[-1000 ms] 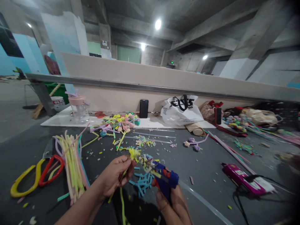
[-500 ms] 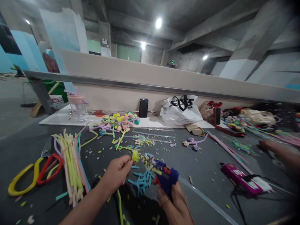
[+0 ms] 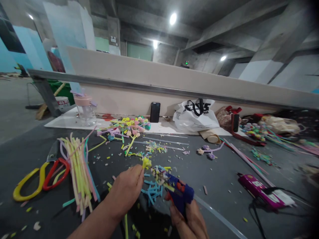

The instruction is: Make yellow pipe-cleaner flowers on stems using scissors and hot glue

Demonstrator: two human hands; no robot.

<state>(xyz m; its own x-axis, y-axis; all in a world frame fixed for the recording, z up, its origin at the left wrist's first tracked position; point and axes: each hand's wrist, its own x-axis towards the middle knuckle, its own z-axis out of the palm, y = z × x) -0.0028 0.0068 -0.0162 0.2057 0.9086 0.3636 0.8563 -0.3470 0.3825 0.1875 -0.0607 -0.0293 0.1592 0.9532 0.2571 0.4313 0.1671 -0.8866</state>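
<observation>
Grey floor, pipe cleaners, scissors

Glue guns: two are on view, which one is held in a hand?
The blue glue gun, gripped by the right hand. The pink glue gun lies untouched on the floor to the right.

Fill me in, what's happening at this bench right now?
A person is doing pipe-cleaner craft work on a dark table. The left hand pinches a small yellow fuzzy flower on a green stem. The right hand grips a blue glue gun, its scrap-crusted nozzle aimed at the flower's base. Blue cut pieces lie under the hands, a bundle of pipe cleaners to the left, and a purple glue gun lies to the right.
</observation>
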